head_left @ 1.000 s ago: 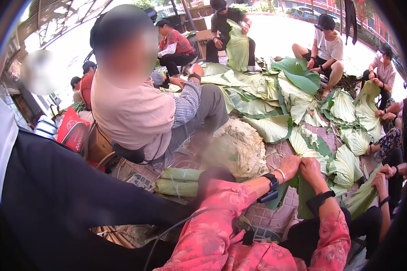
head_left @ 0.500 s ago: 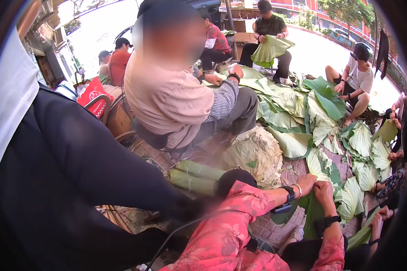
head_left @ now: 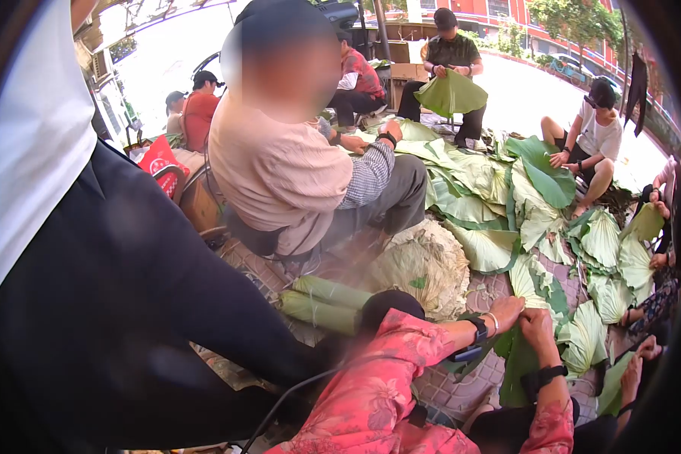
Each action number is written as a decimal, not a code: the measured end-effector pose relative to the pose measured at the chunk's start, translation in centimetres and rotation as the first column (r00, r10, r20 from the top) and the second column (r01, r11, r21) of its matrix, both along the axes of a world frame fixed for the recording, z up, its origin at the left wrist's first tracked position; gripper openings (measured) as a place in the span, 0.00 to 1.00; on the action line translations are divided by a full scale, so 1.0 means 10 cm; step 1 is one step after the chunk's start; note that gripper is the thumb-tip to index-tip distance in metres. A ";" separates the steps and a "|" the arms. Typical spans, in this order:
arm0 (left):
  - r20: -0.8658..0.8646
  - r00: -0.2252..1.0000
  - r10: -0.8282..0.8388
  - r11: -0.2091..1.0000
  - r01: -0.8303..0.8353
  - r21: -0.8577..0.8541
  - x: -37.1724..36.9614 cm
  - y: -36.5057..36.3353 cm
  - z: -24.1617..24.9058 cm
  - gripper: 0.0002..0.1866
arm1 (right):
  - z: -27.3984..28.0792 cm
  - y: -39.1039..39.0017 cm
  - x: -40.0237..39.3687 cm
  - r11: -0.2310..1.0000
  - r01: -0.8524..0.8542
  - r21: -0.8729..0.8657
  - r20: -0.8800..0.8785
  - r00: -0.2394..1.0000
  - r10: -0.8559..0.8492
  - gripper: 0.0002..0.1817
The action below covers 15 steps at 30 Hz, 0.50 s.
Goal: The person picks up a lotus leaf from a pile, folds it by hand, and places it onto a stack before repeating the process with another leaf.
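My left hand (head_left: 505,312), with a dark watch and a pale bracelet at its wrist, is closed in a pinch on the edge of a green lotus leaf (head_left: 519,365). Close beside it, my right hand (head_left: 537,328) is also closed on that leaf, a black band around its wrist. The leaf hangs down below both hands, partly hidden by my forearms. Just beyond my fingers lies a paler lotus leaf (head_left: 528,281) on the paving. A round pile of dried, yellowish leaves (head_left: 425,271) sits farther off to the left.
Rolled green leaf bundles (head_left: 321,310) lie left of my knee. A standing person's dark trousers (head_left: 166,287) fill the left side. Several seated people handle leaves around a spread of lotus leaves (head_left: 477,181). A dark cable (head_left: 299,384) crosses beside my sleeve.
My hands stay together on the leaf, with only a slight shift. The standing person at the left has moved a little. Across from me, a seated person's leaf has turned and spread differently.
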<state>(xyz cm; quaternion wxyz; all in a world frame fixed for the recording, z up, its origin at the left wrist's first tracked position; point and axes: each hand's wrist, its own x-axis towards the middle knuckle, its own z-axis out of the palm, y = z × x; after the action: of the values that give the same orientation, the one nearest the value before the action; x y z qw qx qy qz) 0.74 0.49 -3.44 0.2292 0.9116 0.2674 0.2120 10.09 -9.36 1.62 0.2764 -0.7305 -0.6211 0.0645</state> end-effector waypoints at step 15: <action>-0.052 0.993 -0.106 0.992 0.110 0.068 -0.14 0.08 -0.09 0.05 | -0.10 -0.01 -0.04 0.999 -0.010 -0.031 0.075 0.997 0.013 0.09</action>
<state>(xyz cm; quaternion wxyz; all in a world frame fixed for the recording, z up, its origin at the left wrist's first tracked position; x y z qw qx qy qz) -0.66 1.33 -4.38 0.2015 0.9372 0.2154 0.1865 9.67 -9.43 0.62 0.2412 -0.7330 -0.6343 0.0479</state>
